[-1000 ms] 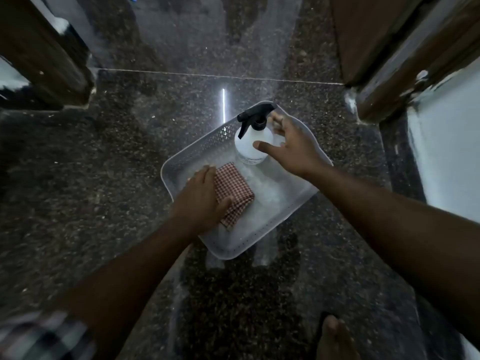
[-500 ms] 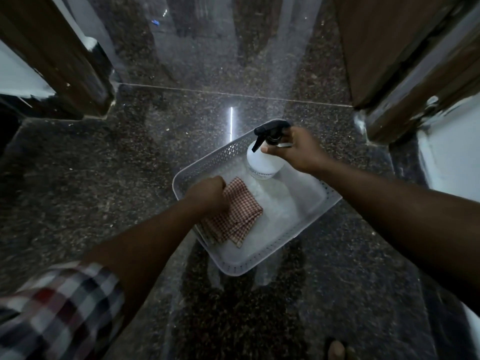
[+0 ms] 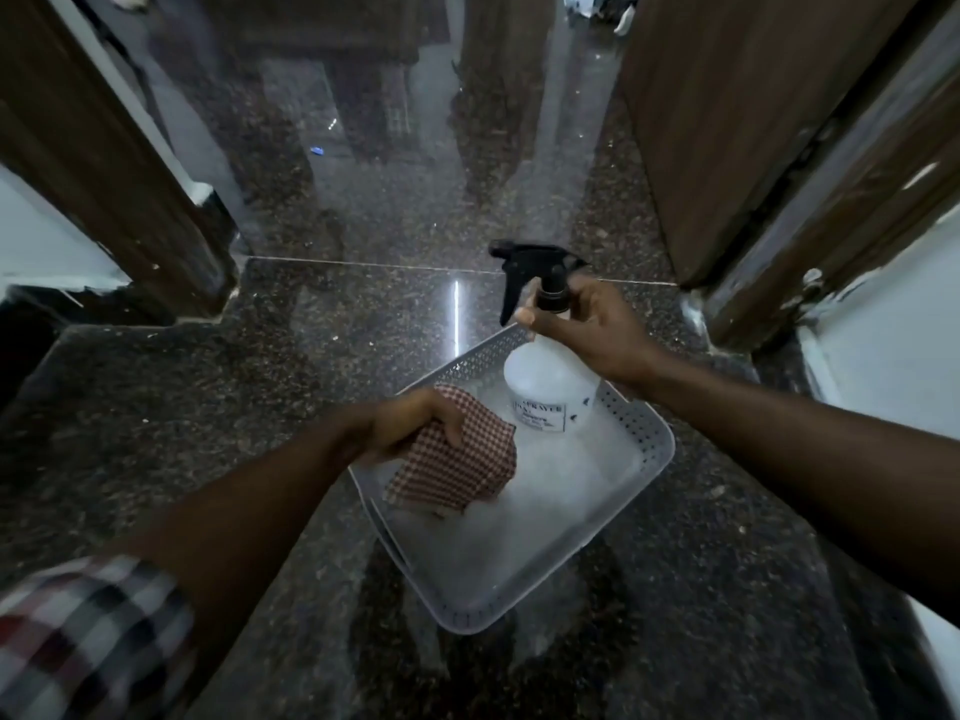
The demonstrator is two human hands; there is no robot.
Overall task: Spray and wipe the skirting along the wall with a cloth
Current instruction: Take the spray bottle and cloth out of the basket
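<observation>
Over the white basket [image 3: 649, 433] on the floor, the left hand [image 3: 410, 423] is gripping the checked cloth [image 3: 462, 465], fingers [image 3: 452, 426] folded over it; beyond, the right hand [image 3: 597, 330] is clasping the spray bottle [image 3: 550, 387] by its neck.

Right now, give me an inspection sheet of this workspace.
Surface: dark speckled polished floor, glossy with reflections.
Job's things: white spray bottle with black trigger head, lifted by its neck over the tray; red checked cloth gripped above the tray floor.
Clutter: small blue item on the floor far ahead; too small to identify.
Grippers: left hand closed on the cloth; right hand closed around the bottle neck.
Cables: nothing seen.
Surroundings: brown door frames either side, white wall at right with dark skirting at its foot.
</observation>
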